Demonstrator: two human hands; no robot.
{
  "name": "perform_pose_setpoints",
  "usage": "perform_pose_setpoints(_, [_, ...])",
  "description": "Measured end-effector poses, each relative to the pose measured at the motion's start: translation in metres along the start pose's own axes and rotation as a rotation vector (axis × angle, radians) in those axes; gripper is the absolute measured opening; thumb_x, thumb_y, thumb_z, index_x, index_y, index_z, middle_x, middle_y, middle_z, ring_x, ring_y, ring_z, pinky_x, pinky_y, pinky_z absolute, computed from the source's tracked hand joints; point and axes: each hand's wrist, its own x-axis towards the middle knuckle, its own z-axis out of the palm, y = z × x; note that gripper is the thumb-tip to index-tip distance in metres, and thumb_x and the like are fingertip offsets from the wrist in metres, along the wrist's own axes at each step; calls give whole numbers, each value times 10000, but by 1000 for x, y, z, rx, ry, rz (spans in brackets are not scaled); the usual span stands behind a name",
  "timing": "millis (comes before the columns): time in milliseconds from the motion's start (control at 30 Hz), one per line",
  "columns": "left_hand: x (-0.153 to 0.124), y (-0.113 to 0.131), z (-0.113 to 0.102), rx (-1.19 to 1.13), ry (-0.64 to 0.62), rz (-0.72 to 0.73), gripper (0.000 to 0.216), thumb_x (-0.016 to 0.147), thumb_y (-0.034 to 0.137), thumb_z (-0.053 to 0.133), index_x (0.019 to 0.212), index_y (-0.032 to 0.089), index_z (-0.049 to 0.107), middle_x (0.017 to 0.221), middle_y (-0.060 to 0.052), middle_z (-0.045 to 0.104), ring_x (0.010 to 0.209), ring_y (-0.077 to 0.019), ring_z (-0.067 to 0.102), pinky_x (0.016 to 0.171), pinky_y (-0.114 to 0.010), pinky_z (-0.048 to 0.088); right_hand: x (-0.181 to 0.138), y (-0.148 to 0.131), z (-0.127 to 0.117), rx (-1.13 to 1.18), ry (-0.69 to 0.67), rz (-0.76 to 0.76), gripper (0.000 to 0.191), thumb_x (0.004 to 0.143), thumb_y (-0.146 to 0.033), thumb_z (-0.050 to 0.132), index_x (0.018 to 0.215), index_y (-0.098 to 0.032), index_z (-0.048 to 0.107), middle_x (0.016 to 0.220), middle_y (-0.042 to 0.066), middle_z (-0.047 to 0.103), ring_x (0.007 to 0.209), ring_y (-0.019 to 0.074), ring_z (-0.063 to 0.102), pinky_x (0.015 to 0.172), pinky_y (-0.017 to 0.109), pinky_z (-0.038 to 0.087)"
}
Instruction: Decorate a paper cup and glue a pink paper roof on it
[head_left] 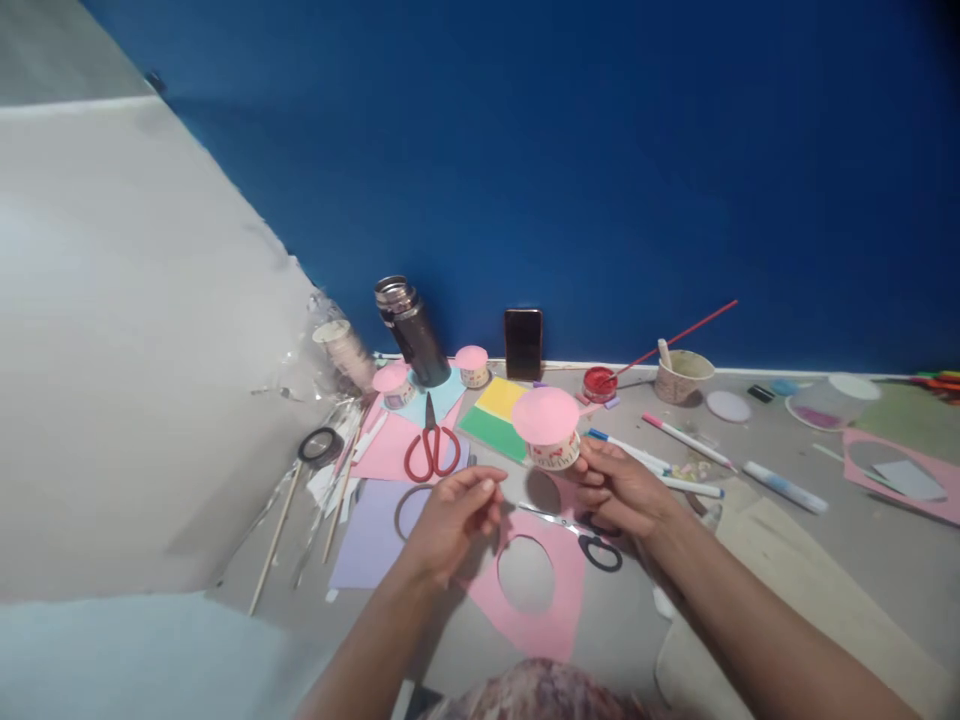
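My right hand (pixel 619 490) grips a small printed paper cup (pixel 553 455) by its right side, held above the table. A round pink paper disc (pixel 546 415) sits on top of the cup and overhangs its rim. To the left of the cup is my left hand (pixel 461 510), fingers curled in and thumb close to the index finger, with no object showing in it. Black-handled scissors (pixel 600 552) lie beneath my right hand. Below the hands rests a pink paper sheet (pixel 566 610) with a round hole cut out of it.
Red-handled scissors (pixel 432 450), purple paper (pixel 367 540) and black tape (pixel 320 445) lie left. Behind stand two similar pink-topped cups (pixel 474 375), (pixel 394 390), an uncapped flask (pixel 416 335) and a phone (pixel 523 343). Markers (pixel 690 442), a red paint pot (pixel 599 384) and another paper cup (pixel 682 380) are right.
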Motion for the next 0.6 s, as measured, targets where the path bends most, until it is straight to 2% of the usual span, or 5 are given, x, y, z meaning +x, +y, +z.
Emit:
perform_pose_setpoints(133, [11, -9, 27, -272, -181, -78, 345, 729, 349, 946, 804, 121, 698, 699, 3, 578, 538, -43, 438, 492, -175, 329, 1, 16, 6, 107, -77, 25, 524, 664, -459, 999, 707, -160, 571, 645, -63, 446, 531, 20, 207, 454, 124, 182])
perform_pose_setpoints(333, [18, -19, 35, -274, -169, -46, 404, 764, 384, 918, 740, 142, 596, 685, 28, 525, 494, -23, 355, 474, -168, 291, -2, 26, -1, 187, -85, 44, 418, 718, -410, 981, 777, -164, 648, 681, -43, 511, 530, 17, 246, 455, 117, 201])
perform_pose_setpoints(500, [54, 15, -20, -133, 3, 16, 279, 838, 274, 857, 844, 149, 608, 780, 30, 596, 479, -11, 367, 447, -149, 306, 0, 28, -13, 192, 6, 82, 390, 690, -383, 986, 940, -186, 759, 740, -4, 590, 551, 34, 353, 462, 143, 232])
perform_pose_setpoints(567, [75, 40, -50, -27, 74, -32, 188, 921, 270, 778, 953, 130, 657, 886, -21, 661, 582, -62, 535, 523, -192, 463, 0, 28, -17, 169, 21, 81, 352, 702, -372, 976, 909, -189, 757, 733, 0, 587, 560, 44, 384, 469, 153, 242])
perform_pose_setpoints(600, [86, 53, -64, 25, 106, -62, 217, 971, 311, 726, 1084, 134, 675, 1014, -57, 696, 737, -123, 647, 641, -265, 569, 1, 29, -19, 162, 27, 75, 342, 704, -369, 974, 895, -188, 755, 733, 2, 588, 562, 45, 392, 472, 156, 244])
